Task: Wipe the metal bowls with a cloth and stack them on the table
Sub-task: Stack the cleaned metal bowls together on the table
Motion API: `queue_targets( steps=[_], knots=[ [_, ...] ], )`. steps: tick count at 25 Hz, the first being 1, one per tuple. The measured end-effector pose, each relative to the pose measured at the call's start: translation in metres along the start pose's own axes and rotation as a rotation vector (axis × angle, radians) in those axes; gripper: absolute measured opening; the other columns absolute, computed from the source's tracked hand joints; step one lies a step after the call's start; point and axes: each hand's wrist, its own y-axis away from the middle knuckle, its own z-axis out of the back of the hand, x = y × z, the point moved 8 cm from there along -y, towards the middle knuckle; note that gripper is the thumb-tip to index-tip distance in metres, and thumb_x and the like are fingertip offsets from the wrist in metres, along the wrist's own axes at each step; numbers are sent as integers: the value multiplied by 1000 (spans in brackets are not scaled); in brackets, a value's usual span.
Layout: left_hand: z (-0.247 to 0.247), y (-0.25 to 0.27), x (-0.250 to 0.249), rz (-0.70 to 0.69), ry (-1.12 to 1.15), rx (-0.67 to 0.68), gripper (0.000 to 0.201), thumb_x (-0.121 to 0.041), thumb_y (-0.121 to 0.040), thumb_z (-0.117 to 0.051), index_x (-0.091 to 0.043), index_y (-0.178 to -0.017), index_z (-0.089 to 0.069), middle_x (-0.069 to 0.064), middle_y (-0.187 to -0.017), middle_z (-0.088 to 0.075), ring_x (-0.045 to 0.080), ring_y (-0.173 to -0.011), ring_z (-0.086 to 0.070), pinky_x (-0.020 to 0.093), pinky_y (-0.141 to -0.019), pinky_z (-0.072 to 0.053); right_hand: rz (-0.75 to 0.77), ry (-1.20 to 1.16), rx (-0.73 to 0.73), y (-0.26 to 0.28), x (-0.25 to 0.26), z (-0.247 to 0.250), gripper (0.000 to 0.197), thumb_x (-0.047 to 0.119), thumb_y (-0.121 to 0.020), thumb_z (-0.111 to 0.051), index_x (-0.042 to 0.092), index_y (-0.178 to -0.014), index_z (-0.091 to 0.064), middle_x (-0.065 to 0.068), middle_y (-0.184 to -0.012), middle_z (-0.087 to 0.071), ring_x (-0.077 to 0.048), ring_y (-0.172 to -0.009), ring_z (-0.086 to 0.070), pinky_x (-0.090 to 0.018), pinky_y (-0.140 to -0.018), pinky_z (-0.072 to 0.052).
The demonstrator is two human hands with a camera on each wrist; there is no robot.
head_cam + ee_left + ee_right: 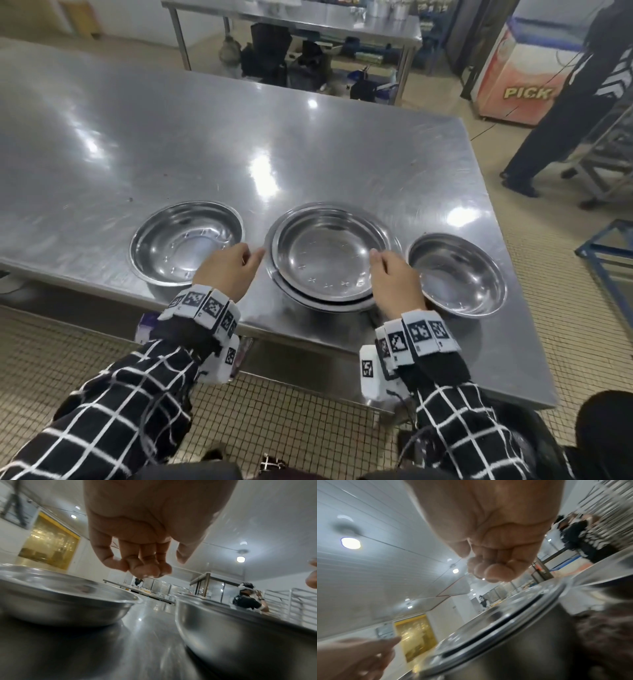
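Both hands are hovering empty with loosely curled fingers, the left hand [226, 270] and right hand [397, 284] flanking the stacked bowls [330, 253] sitting between them at the bench's [171, 137] near edge, each hand equally close.

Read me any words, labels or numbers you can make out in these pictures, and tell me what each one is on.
"PICK": yellow letters on the front of the orange and white chest freezer at the far right of the head view.
Wristbands: black and white square code patterns only, no readable words.
Dark jacket of the person by the freezer: white stripe marks, no letters legible.
Small wall plate in the right wrist view: too blurred to read.
Metal bowls: small stamped marks only, no text.
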Motion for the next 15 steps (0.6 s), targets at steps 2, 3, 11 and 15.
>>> queue_targets(
  steps=[2,3,11,15],
  knots=[
    [18,7,24,45,73,-32,42,-48,-99,-32,-19,-75,-51,-1,-72,-56,15,-66,-52,32,-65,-38,84,-117,33,15,35,-22,43,44,-100,-28,11,-87,-51,-6,-73,-54,-17,-66,-51,-31,-63,-42],
    [30,9,43,82,95,-62,40,-44,-100,-32,-20,-73,-50,0,-71,-54,16,-66,-51,32,-65,-35,126,-131,82,20,54,-42,41,45,-100,-27,12,-90,-49,-6,-73,-54,-17,-65,-51,-31,-63,-41],
    [68,-21,190,268,233,-153,36,-29,-98,-46,-7,-125,-54,11,-123,-58,27,-108,-56,33,-85,-40,-56,-87,350,1,106,-220,43,47,-99,-28,18,-130,-38,-8,-113,-57,-31,-103,-59,-44,-94,-46],
    [56,-53,226,313,334,-95,44,-28,-96,-51,-2,-131,-47,16,-129,-54,29,-111,-56,34,-87,-42,-244,-43,286,-26,97,-257,43,42,-100,-31,7,-123,-41,-19,-117,-57,-36,-104,-57,-43,-90,-47]
  ],
)
